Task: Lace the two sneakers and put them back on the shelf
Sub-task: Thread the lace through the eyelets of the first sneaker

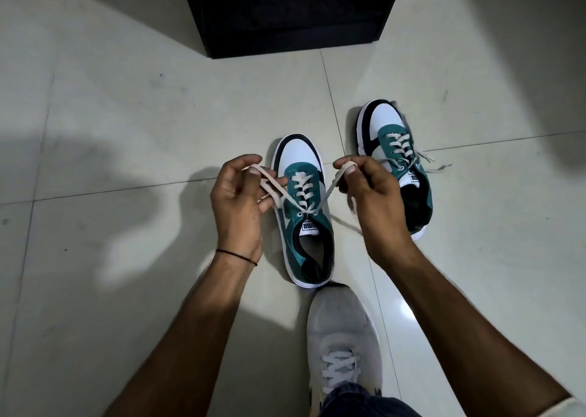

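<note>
Two green, white and black sneakers stand on the tiled floor, toes pointing away from me. The near sneaker (304, 213) is laced through its eyelets, and both ends of its cream lace (272, 191) are pulled up and outward. My left hand (237, 201) pinches the left lace end in a loop. My right hand (371, 191) pinches the right lace end between thumb and finger. The far sneaker (396, 159) stands to the right behind my right hand, laced, with its loose lace ends trailing on the floor to its right.
A black shelf unit (291, 10) stands on the floor straight ahead beyond the sneakers. My own foot in a grey shoe (342, 347) rests just behind the near sneaker's heel. Pale floor tiles (126, 131) stretch to the left and right.
</note>
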